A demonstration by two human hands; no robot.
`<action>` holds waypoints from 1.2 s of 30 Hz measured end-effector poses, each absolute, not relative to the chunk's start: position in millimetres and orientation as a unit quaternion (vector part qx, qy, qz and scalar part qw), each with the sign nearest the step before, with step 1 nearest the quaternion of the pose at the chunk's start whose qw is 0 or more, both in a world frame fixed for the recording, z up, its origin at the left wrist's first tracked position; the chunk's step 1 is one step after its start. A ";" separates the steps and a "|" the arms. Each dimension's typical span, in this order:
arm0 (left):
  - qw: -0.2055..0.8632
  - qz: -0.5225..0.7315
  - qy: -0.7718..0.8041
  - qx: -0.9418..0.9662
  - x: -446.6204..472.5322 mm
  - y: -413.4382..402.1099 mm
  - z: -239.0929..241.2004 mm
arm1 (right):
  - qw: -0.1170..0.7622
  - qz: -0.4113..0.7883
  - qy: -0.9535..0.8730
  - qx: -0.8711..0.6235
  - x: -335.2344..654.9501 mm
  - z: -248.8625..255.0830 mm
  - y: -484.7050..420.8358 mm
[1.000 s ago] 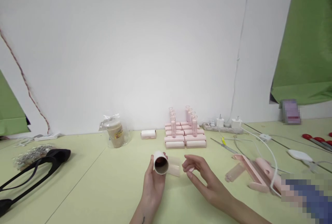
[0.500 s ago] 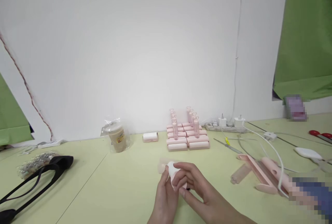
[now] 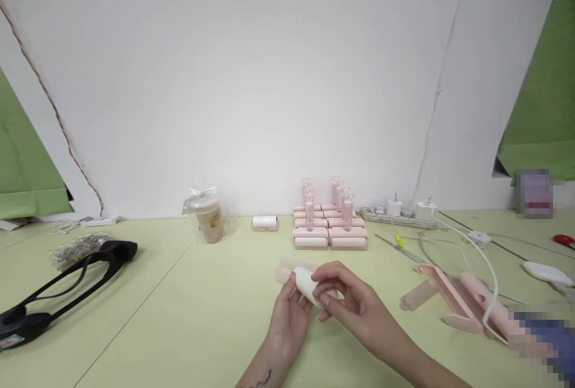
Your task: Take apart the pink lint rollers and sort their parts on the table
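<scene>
White roll (image 3: 306,284), held low over the middle of the pale green surface (image 3: 188,316), gripped from the left by the left hand (image 3: 290,315) with fingers curled around it, and pinched at its right end by the fingertips (image 3: 324,304) of the right hand (image 3: 354,304); both hands closed on the roll. A translucent pink cover (image 3: 286,270) shows just behind the roll, touching it. Farther back, near the wall: a stack of pink rollers (image 3: 329,226) with upright handles, a single pink piece (image 3: 265,223) to its left, and a bagged cup (image 3: 209,220) beyond that. At right: an opened pink roller case (image 3: 453,298) crossed by a white cable (image 3: 489,268), and a power strip (image 3: 399,215). At far left: a black strap (image 3: 67,286)
</scene>
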State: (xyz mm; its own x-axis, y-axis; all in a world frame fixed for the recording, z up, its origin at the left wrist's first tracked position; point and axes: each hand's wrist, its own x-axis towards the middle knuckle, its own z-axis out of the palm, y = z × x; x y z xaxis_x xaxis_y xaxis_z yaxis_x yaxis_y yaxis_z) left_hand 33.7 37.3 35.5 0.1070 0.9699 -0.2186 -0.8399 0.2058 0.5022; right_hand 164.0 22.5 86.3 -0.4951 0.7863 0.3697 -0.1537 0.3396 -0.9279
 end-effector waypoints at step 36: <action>0.838 0.491 0.236 -0.024 33.5 34.2 40.0 | 0.029 0.050 -0.767 -0.639 312.7 62.4 117.8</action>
State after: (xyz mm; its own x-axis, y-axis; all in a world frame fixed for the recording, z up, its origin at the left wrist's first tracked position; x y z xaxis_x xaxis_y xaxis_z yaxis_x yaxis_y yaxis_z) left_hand 33.5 34.2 40.0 0.4051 0.8124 -0.4193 -0.8347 0.5158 0.1929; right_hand 312.7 117.8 62.4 -0.1805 0.9834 -0.0204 0.9776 0.1770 -0.1139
